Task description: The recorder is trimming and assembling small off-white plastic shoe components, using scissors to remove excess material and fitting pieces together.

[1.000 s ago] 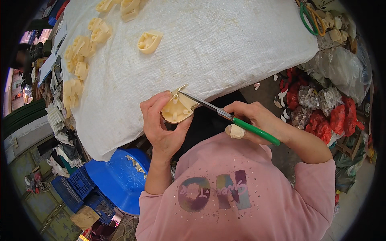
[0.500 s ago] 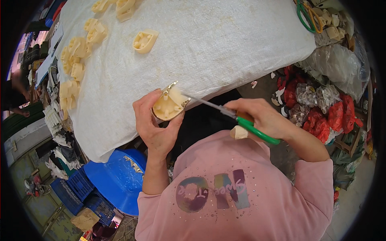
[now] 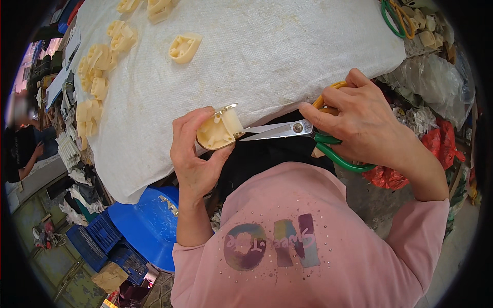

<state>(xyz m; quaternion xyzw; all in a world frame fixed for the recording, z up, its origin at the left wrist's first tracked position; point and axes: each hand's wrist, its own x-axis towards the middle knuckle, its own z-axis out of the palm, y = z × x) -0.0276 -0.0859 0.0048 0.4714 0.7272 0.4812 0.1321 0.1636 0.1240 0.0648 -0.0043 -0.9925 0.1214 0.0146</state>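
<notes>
Between the thumb and fingers of my left hand point(image 3: 192, 159) is a cream plastic shell-shaped part point(image 3: 218, 132) with a shiny metallic outer edge, its hollow side with small posts facing up. My right hand point(image 3: 362, 120) grips a pair of scissors point(image 3: 281, 131), one handle loop orange and the other green. The blades stand a little apart and point left. Their tips reach the lower right corner of the part; whether they touch it I cannot tell. A similar cream part point(image 3: 185, 47) lies alone on the white-covered table point(image 3: 257, 56).
Several more cream parts point(image 3: 97, 59) lie along the table's left side. Below it stands a blue basin point(image 3: 146, 226) with small bits inside, beside blue plastic baskets point(image 3: 102, 233). Red plastic bags point(image 3: 439, 143) lie at the right. At the far left is another person point(image 3: 28, 149).
My right hand has moved right and turned the scissors, so the blades now show flat and parted. My left hand has tilted the part slightly. The other person at left has come further into view.
</notes>
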